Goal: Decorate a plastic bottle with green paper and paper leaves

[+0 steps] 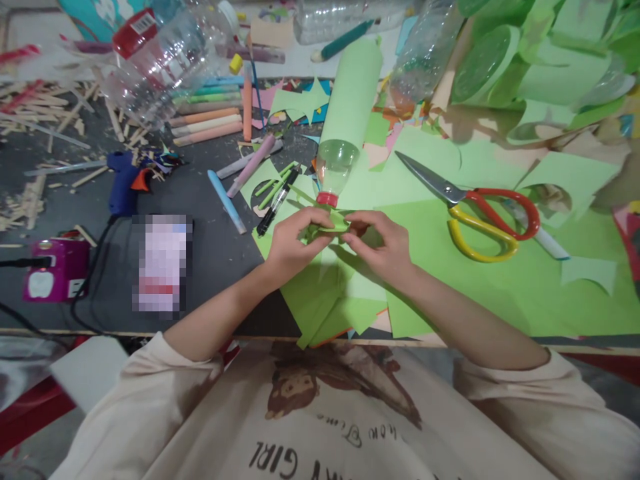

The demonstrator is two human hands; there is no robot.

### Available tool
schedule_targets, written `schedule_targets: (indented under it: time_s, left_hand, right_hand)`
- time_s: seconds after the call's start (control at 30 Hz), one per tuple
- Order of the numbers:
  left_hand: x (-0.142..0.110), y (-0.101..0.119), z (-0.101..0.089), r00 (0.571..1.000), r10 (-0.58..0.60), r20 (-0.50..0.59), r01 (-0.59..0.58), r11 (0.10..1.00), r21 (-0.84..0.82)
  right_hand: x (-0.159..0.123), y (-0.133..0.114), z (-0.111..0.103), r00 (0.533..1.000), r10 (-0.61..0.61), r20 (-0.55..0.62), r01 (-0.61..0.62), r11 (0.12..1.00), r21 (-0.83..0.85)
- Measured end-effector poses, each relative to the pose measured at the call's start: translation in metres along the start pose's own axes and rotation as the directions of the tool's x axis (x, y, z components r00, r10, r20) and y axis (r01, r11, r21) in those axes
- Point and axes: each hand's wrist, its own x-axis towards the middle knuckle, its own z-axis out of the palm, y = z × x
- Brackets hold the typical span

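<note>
Both hands meet at the middle of the table over a small piece of green paper (pixel 340 221). My left hand (pixel 299 239) pinches its left side between thumb and fingers. At its right side, my right hand (pixel 383 241) grips the paper with thumb and fingertips. Just beyond the hands lies a plastic bottle (pixel 338 167) wrapped in light green paper, its red cap (pixel 327 199) toward me. A black pen (pixel 279 202) lies left of my left hand. Scissors (pixel 455 193) with red and yellow handles rest open on green sheets to the right.
On the left are a blue glue gun (pixel 123 183), a phone (pixel 163 265) and a purple box (pixel 57 270) with cables. Clear bottles (pixel 175 63), markers (pixel 207 120) and wooden sticks (pixel 35 113) lie farther back. Green paper sheets (pixel 500 293) and cut scraps spread over the right side.
</note>
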Motion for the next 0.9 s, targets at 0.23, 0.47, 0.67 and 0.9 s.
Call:
schedule_targets:
  time_s: [0.23, 0.47, 0.67, 0.9]
  left_hand:
    - [-0.0054, -0.0042, 0.0016, 0.997, -0.073, 0.022, 0.071, 0.994, 0.077]
    - [-0.0055, -0.0047, 0.0028, 0.997, -0.055, 0.061, 0.053, 0.998, 0.035]
    - [-0.0016, -0.0051, -0.0001, 0.999, -0.004, 0.04, 0.004, 1.0, 0.001]
    - [0.0003, -0.005, -0.001, 0.999, -0.038, 0.015, 0.039, 0.999, -0.031]
  right_hand:
    - [0.0004, 0.0018, 0.0012, 1.0, -0.016, -0.016, 0.016, 1.0, 0.004]
    - [0.0017, 0.0032, 0.0015, 0.998, -0.036, -0.043, 0.037, 0.999, 0.024]
    - [0.0033, 0.0016, -0.0003, 0.992, -0.103, -0.066, 0.104, 0.995, 0.005]
    - [0.0032, 0.0011, -0.0014, 0.993, -0.107, -0.05, 0.107, 0.994, -0.002]
